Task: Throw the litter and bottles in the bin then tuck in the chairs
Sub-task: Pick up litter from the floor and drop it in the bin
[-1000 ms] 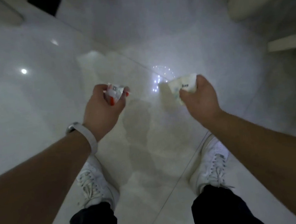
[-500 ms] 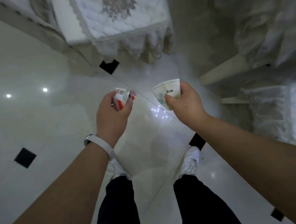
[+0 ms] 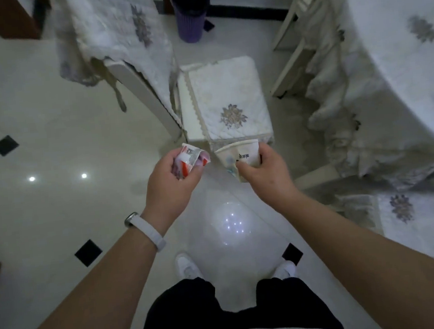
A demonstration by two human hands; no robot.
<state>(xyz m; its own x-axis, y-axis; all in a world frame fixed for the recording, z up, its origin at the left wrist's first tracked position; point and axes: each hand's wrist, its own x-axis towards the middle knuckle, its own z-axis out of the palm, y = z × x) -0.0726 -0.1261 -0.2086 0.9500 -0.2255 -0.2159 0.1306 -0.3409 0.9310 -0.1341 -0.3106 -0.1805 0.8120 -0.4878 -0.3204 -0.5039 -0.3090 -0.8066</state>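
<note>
Head view: the left grip (image 3: 171,187) clutches a crumpled red-and-white wrapper (image 3: 191,159). The right grip (image 3: 264,173) pinches a squashed paper cup (image 3: 242,151).

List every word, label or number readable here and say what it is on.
On the red and white wrapper, gripped by the left hand: small print, too blurred to read.
On the paper cup, held by the right hand: a dark printed line, too blurred to read.
Nothing else bears text.
</note>
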